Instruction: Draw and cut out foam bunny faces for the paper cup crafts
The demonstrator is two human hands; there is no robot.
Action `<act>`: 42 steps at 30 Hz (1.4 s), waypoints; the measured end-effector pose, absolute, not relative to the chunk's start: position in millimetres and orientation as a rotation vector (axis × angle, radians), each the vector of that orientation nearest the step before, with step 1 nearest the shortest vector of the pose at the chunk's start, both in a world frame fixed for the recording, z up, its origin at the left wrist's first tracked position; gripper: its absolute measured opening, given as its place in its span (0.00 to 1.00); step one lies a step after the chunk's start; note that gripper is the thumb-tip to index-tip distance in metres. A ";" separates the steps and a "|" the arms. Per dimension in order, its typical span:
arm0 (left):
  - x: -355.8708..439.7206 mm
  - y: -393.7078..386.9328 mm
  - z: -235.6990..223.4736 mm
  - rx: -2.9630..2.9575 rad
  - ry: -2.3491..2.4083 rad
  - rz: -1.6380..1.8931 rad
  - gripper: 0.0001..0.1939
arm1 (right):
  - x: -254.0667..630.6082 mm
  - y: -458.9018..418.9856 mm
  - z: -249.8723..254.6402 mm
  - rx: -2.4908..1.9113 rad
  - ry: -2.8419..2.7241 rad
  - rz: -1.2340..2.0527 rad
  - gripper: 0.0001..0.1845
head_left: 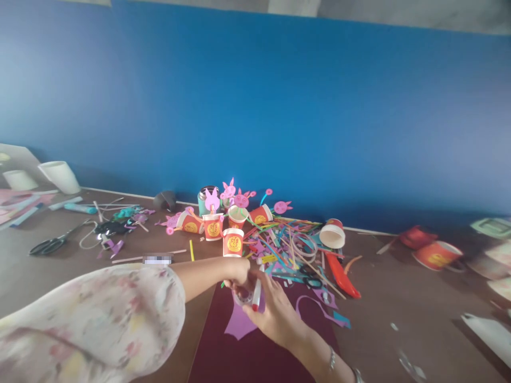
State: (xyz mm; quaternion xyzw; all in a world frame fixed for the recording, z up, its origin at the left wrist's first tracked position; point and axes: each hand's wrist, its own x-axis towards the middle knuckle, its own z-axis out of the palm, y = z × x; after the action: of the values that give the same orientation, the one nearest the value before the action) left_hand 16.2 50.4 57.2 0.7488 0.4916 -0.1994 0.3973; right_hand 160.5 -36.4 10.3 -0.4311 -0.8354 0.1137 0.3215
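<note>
We seem to be positioning the marker (257,294), clamped in our right hand (279,311) over purple paper (238,325); left hand (238,270) beside it, grip unclear. Next needs steadiness.

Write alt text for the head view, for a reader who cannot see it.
The right hand, holding a marker, works beside the left hand over purple paper on a maroon sheet. Beyond are red cups, pink paper faces and colourful scraps.
</note>
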 end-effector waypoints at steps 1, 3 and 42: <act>16.8 50.6 57.3 1.866 1.250 -0.529 0.15 | 162.8 -40.4 14.2 -1.147 -2.187 0.233 0.23; 18.0 51.7 56.6 1.811 1.257 -0.572 0.16 | 166.2 -51.5 20.1 -1.203 -2.154 0.097 0.14; 15.3 57.3 46.5 1.756 1.244 -0.562 0.16 | 85.3 -69.9 17.1 -1.546 -2.631 0.509 0.12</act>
State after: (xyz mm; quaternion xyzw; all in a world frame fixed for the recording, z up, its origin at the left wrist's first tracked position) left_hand 15.3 57.3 46.5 0.7078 0.5016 -0.2266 0.4427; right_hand 85.3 -69.9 17.1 -0.4996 -0.8502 0.1645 0.0236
